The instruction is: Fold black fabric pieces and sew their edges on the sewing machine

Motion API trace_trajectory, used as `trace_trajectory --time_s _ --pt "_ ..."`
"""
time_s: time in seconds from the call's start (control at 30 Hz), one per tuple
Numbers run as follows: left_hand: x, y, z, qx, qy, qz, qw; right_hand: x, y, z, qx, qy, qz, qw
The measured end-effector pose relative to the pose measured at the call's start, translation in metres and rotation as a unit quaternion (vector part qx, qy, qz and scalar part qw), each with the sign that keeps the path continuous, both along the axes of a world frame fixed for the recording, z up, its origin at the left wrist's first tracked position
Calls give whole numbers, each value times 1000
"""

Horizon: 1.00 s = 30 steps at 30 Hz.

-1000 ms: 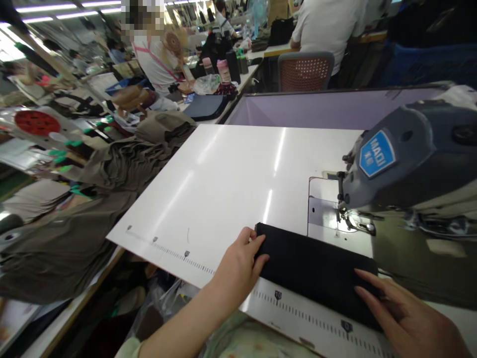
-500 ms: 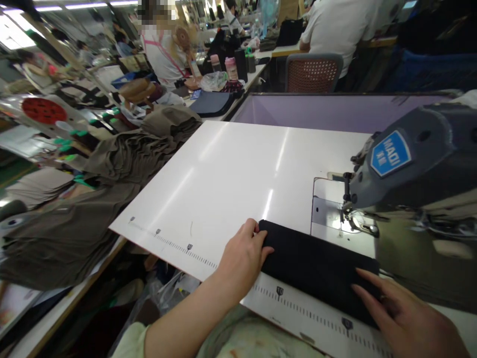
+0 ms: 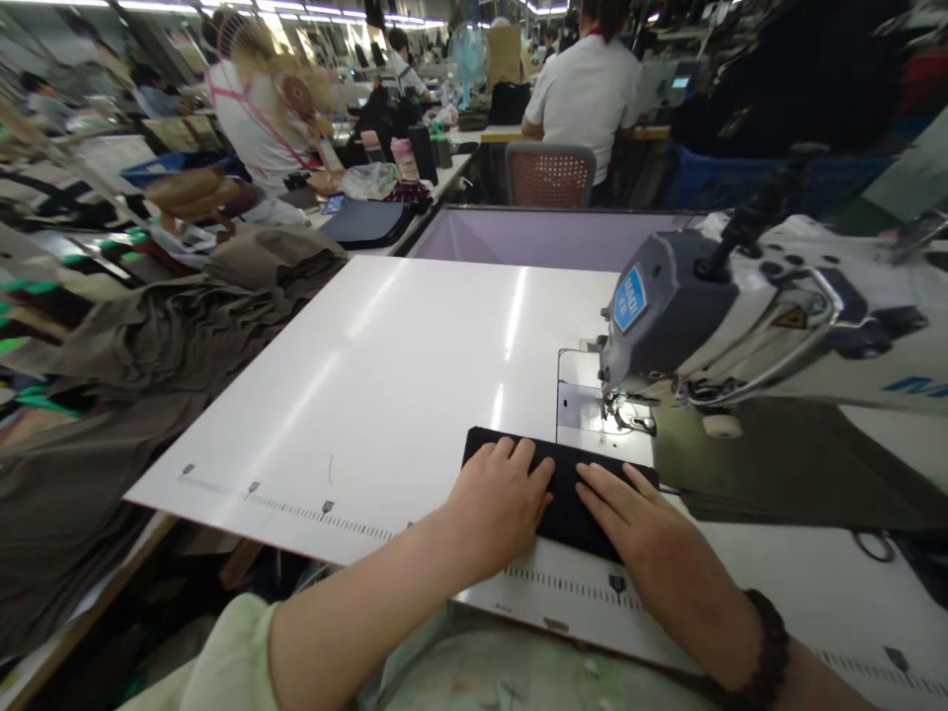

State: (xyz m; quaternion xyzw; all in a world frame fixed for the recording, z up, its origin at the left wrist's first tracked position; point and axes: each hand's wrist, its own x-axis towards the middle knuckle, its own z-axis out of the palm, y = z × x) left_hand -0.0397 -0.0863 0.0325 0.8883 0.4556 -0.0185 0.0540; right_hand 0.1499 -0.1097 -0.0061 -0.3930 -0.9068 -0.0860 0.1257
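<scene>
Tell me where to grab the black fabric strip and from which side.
Probably best at the two short ends, coming from above on the near side. The black fabric strip lies flat and long across the white table; the left hand and right hand press its middle, and the sewing machine crowds its far edge.

We press our left hand [image 3: 504, 499] and right hand [image 3: 637, 523] flat on the black fabric [image 3: 564, 494], on the white desk [image 3: 385, 385] beside the sewing machine [image 3: 741, 306].
</scene>
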Motion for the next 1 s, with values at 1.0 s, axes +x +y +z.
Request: trace_trajectory --time_s 1.0 --pt "-64 -9 -35 165 -7 120 979 -22 -4 -12 -87 66 -107 988"
